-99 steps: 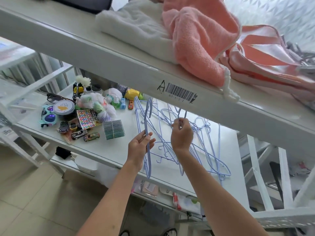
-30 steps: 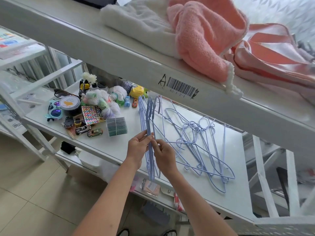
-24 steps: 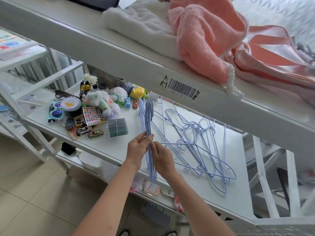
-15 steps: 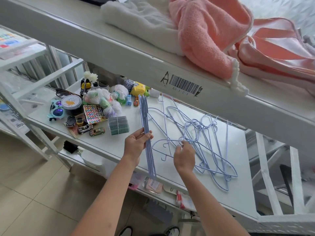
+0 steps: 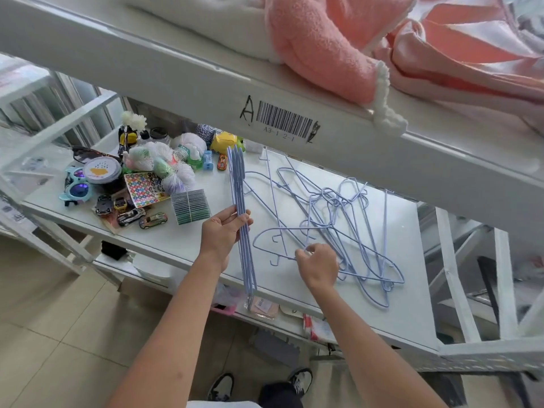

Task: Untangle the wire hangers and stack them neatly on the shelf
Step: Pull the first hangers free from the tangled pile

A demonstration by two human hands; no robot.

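Wire hangers (image 5: 332,219) tangled, overlaps unclear; left hand (image 5: 221,234) grips a bundle (image 5: 243,228), right hand (image 5: 318,264) pinches one.

Bare shelf (image 5: 391,307) surface lies open along the front edge and right end. A tangle of wire hangers (image 5: 338,231) fills the middle, small toys (image 5: 132,189) crowd the left, and the upper shelf beam (image 5: 368,154) limits overhead room
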